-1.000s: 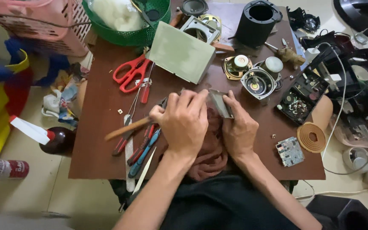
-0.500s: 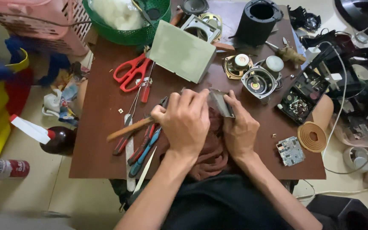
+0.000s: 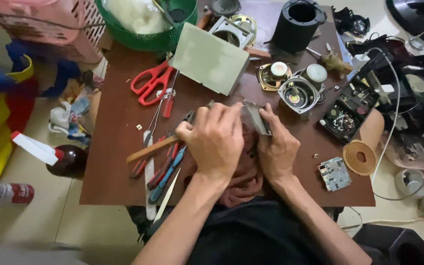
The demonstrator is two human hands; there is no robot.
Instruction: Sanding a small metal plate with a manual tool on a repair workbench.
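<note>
Gripping a wooden-handled tool in the left hand with fingers curled shut around it, pinching a small grey metal part in the right hand over a brown cloth at the desk front edge, beside pliers.

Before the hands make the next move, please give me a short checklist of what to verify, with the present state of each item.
1. Small grey metal part is held firmly: ok, the right hand grips it from the side.
2. Wooden-handled tool is in a firm grip: ok, the left hand is closed around it.
3. Tool tip sits on the part: cannot tell, the left hand hides it.
4. Reddish cloth lies under the hands: ok.
5. Table beside the work is free: not ok, pliers lie right by the left hand.
</note>
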